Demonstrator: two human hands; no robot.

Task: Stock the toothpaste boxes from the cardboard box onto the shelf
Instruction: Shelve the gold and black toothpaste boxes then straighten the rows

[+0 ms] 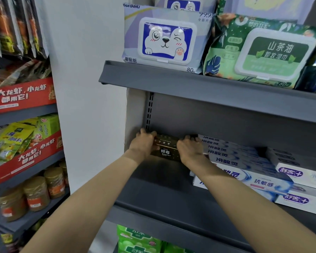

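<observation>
Toothpaste box (pixel 166 147) at rear left of shelf (pixel 159 194), between left hand (pixel 144 143) and right hand (pixel 189 149). Stacked toothpaste boxes (pixel 244 161) immediately right. Wipe packs (pixel 164 37) on shelf above.

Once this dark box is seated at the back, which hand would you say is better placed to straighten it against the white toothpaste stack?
Probably the left hand: it grips the dark box's outer end and can push it toward the white toothpaste stack. The right hand sits wedged between them.

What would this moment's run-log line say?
step: placing | object: dark toothpaste box | left hand: gripping | right hand: gripping | location: shelf back-left, beside white toothpaste boxes
</observation>
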